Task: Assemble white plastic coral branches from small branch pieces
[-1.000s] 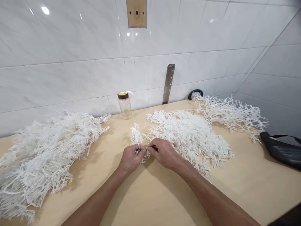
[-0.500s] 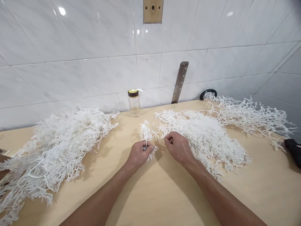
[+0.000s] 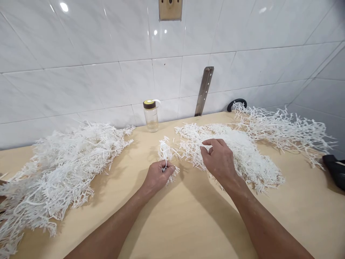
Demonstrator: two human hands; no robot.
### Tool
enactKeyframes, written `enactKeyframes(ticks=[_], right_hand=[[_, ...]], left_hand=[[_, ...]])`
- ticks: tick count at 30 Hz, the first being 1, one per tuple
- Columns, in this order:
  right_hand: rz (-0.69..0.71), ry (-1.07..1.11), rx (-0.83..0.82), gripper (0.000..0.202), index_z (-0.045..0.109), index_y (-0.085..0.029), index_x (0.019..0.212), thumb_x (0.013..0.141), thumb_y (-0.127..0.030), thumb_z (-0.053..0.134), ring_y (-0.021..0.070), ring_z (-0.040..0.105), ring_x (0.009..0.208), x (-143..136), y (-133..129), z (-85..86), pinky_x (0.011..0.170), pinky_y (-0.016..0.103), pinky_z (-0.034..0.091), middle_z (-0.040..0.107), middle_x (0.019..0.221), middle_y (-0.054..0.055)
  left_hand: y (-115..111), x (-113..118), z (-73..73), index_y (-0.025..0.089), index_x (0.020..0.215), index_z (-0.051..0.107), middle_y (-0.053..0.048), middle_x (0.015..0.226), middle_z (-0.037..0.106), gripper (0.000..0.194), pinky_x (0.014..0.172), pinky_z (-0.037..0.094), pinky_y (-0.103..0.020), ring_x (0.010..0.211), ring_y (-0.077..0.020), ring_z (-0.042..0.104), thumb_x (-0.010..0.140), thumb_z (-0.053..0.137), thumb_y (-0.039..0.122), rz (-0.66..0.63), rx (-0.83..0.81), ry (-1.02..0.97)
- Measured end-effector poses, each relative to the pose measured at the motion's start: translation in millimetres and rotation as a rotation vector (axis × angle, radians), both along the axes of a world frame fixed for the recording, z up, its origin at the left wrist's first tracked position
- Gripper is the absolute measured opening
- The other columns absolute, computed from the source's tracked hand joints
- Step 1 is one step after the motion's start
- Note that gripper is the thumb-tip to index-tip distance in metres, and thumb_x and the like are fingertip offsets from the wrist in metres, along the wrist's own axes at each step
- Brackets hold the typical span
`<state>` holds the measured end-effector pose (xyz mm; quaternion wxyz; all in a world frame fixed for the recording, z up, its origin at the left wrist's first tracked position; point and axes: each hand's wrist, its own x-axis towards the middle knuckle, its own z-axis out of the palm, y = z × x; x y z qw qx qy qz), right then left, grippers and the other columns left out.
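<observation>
My left hand [image 3: 159,176] is closed in a pinch on a white branched plastic sprig [image 3: 165,158], low over the middle of the table. Its thin loop rises above the fingers, and more spiky bits lie just behind it. My right hand [image 3: 219,158] hovers over the near left part of a heap of small white sprigs [image 3: 248,154]; thumb and index finger are apart, and nothing shows between them. On the left spreads a larger heap of white branched pieces [image 3: 70,169].
A clear bottle [image 3: 151,120] with a dark and yellow lid stands near the tiled wall. A metal strip [image 3: 204,91] leans there. Longer white branches [image 3: 285,129] lie at the back right, near a black ring [image 3: 237,102]. A black object [image 3: 334,172] sits at the right edge.
My right hand has moved right and slightly up, away from my left hand, and its fingers have opened. My left hand keeps its pinch. The view has shifted slightly.
</observation>
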<state>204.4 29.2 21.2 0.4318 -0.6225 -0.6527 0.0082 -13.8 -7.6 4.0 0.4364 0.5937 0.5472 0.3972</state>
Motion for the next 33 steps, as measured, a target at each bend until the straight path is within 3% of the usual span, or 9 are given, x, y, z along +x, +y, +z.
enactKeyframes(ticks=[5,8,18,23,33], right_hand=[[0.372,0.153,-0.220,0.023,0.071,-0.021,0.087,0.089,-0.036,0.054,0.0166,0.062,0.063,-24.6,-18.5,8.9,0.061,0.028,0.046,0.071,0.076,0.003],[0.479,0.120,-0.354,0.025,0.074,-0.023,0.092,0.089,-0.037,0.054,0.0165,0.063,0.065,-37.7,-25.0,7.1,0.061,0.028,0.047,0.074,0.081,0.002],[0.525,0.051,-0.520,0.022,0.075,-0.022,0.080,0.085,-0.032,0.057,0.0163,0.060,0.062,-42.3,-24.2,-0.7,0.059,0.028,0.042,0.073,0.074,0.001],[0.528,0.074,-0.521,0.020,0.074,-0.021,0.081,0.085,-0.029,0.056,0.0156,0.059,0.061,-43.1,-22.6,-6.8,0.058,0.027,0.041,0.071,0.071,0.000],[0.489,0.040,-0.476,0.019,0.071,-0.020,0.082,0.086,-0.027,0.053,0.0150,0.057,0.059,-41.1,-23.0,-2.8,0.057,0.026,0.039,0.068,0.068,0.000]], left_hand=[[0.8,0.9,-1.7,0.015,0.074,0.067,-0.003,0.066,0.063,0.027,0.056,0.043,-0.024,0.059,-0.0134,0.054,0.078,0.062,0.041,0.060,0.043,-0.008],[1.2,1.5,-4.0,0.015,0.073,0.067,-0.003,0.067,0.063,0.027,0.058,0.043,-0.024,0.061,-0.0141,0.055,0.080,0.060,0.040,0.061,0.070,0.012],[-2.8,5.3,-5.6,0.017,0.073,0.068,-0.001,0.067,0.066,0.018,0.060,0.042,-0.024,0.062,-0.0139,0.056,0.080,0.058,0.030,0.070,0.144,0.105],[-3.1,4.5,-6.2,0.017,0.073,0.070,-0.001,0.069,0.068,0.019,0.063,0.042,-0.024,0.065,-0.0154,0.058,0.080,0.059,0.031,0.062,0.122,0.104],[-5.4,5.5,-3.7,0.015,0.078,0.071,-0.003,0.070,0.068,0.021,0.061,0.042,-0.025,0.064,-0.0153,0.058,0.083,0.059,0.032,0.013,0.110,0.118]])
